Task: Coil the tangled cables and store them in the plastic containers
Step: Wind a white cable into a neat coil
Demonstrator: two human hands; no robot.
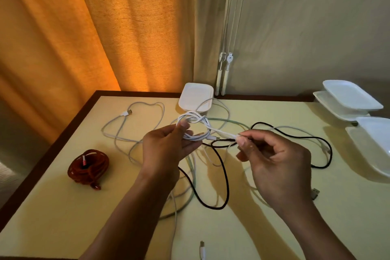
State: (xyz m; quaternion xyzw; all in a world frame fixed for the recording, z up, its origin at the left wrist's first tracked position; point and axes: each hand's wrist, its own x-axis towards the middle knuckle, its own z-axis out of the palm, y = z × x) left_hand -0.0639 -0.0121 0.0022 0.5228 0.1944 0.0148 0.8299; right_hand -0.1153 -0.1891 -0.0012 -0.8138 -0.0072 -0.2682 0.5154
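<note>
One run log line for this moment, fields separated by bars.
left hand: holds white cable coil | right hand: pinches white cable strand | red cable: coiled, on table

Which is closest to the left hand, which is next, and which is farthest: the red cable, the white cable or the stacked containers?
1. The white cable: looped in the left hand itself.
2. The red cable: coiled, off to the left.
3. The stacked containers: far over on the right, at the back.
</note>
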